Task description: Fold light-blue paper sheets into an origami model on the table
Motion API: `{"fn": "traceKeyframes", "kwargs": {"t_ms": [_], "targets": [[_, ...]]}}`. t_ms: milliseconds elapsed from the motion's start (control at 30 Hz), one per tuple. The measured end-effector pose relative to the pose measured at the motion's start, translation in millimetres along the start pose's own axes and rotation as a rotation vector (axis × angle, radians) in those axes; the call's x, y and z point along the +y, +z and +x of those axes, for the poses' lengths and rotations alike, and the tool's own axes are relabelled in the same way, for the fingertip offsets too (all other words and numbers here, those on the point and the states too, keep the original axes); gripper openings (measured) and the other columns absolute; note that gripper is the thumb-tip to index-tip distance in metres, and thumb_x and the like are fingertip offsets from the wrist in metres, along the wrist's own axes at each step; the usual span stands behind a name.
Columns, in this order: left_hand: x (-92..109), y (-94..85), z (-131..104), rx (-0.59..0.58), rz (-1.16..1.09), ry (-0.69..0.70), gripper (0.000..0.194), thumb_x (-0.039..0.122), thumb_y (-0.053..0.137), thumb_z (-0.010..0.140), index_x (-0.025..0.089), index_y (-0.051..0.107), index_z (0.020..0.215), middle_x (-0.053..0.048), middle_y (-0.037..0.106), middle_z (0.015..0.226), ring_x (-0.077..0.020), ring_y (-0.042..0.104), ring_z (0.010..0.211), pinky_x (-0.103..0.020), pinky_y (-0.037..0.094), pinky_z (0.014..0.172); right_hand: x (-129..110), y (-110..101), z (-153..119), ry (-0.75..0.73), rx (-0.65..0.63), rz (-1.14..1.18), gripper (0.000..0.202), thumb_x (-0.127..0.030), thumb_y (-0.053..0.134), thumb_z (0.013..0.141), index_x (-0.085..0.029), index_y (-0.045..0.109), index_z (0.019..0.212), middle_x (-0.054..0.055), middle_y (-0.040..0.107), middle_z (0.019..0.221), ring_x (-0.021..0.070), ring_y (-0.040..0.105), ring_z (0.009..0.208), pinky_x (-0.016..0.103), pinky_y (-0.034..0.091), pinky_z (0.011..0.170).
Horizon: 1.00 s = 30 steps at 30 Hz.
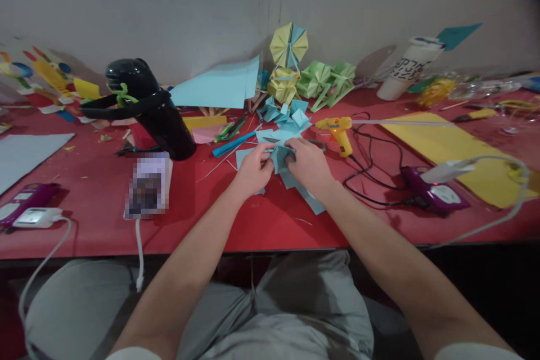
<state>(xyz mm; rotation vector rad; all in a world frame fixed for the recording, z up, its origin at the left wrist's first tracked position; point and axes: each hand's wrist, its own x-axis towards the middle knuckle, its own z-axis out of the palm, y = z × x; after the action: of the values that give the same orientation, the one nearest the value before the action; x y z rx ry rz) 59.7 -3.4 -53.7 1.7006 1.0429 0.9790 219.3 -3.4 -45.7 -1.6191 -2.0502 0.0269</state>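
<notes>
Between my two hands is a small folded piece of light blue paper [279, 160], held above the red table [270, 225]. My left hand [253, 169] pinches its left edge with thumb and fingers. On the other side, the fingers of my right hand [307, 162] are closed on the right edge. Loose blue paper pieces [310, 197] lie under and around both hands. Just beyond them sits a cluster of folded blue paper pieces [291, 115]. A yellow hot glue gun [337, 132] lies to the right of my right hand, its small light lit.
A black bottle [162, 118] stands at left, near a phone [148, 185] with a white cable. Yellow and green folded paper shapes [289, 48] stand by the wall. At right are a purple power strip [436, 190], black cord [371, 180], yellow paper [455, 152] and a white cup [409, 67].
</notes>
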Motion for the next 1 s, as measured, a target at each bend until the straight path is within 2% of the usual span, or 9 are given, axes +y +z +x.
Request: {"fn": "traceKeyframes", "kwargs": {"t_ms": [300,400,533,667,800,867,1000], "targets": [[-0.1,-0.9,1.3,0.016,-0.002,-0.017,0.037,0.009,0.046,0.081,0.020,0.054,0.115,0.000,0.063,0.077,-0.0111,0.051,0.059,-0.027,0.046,0.066,2.5,-0.4,2.4,-0.002,0.044,0.069,0.026,-0.014,0.046,0.073,-0.016,0.066,0.091,0.011,0.067,0.090,0.0230,0.059,0.078,0.031,0.042,0.064],[0.0,-3.0,1.5,0.026,0.006,-0.018,0.036,0.008,0.045,0.081,0.019,0.054,0.114,-0.001,0.063,0.077,-0.0114,0.053,0.062,-0.026,0.047,0.067,6.4,0.1,3.8,0.023,0.049,0.167,0.020,-0.016,0.049,0.071,-0.015,0.065,0.083,0.009,0.067,0.083,0.0203,0.058,0.073,0.031,0.043,0.065],[-1.4,-6.2,2.4,0.024,0.001,-0.030,0.035,0.009,0.046,0.081,0.019,0.055,0.113,-0.002,0.063,0.080,-0.0123,0.056,0.067,-0.027,0.049,0.072,11.2,2.6,5.6,0.107,-0.009,0.486,0.019,-0.017,0.052,0.068,-0.017,0.066,0.082,0.004,0.068,0.080,0.0167,0.058,0.068,0.030,0.047,0.064],[-3.4,-7.9,3.2,0.008,-0.028,-0.036,0.037,0.008,0.047,0.080,0.019,0.056,0.115,-0.003,0.065,0.082,-0.0128,0.058,0.068,-0.028,0.051,0.072,13.2,2.7,7.9,0.278,-0.104,0.850,0.018,-0.023,0.063,0.066,-0.017,0.065,0.083,0.002,0.066,0.074,0.0138,0.058,0.056,0.029,0.048,0.054],[-5.2,-8.5,3.7,-0.009,-0.082,-0.023,0.036,0.008,0.047,0.080,0.018,0.057,0.113,-0.005,0.068,0.088,-0.0136,0.062,0.073,-0.029,0.052,0.074,15.4,-1.1,9.3,0.410,-0.159,1.080,0.031,-0.031,0.077,0.060,-0.015,0.065,0.084,0.001,0.063,0.065,0.0114,0.056,0.052,0.028,0.049,0.053],[-4.4,-9.4,4.2,-0.007,-0.102,-0.039,0.033,0.009,0.048,0.080,0.017,0.057,0.111,-0.005,0.068,0.089,-0.0141,0.064,0.075,-0.030,0.053,0.076,16.5,-3.7,9.1,0.401,-0.206,1.169,0.037,-0.035,0.081,0.058,-0.014,0.066,0.085,0.002,0.066,0.070,0.0114,0.058,0.057,0.029,0.051,0.060],[4.2,-12.7,4.7,0.043,-0.158,-0.161,0.032,0.007,0.050,0.079,0.016,0.056,0.109,-0.005,0.069,0.086,-0.0144,0.066,0.076,-0.030,0.054,0.076,16.8,-8.2,8.2,0.284,-0.268,1.226,0.048,-0.036,0.084,0.056,-0.016,0.069,0.096,0.008,0.070,0.097,0.0167,0.065,0.081,0.034,0.053,0.079]]}}
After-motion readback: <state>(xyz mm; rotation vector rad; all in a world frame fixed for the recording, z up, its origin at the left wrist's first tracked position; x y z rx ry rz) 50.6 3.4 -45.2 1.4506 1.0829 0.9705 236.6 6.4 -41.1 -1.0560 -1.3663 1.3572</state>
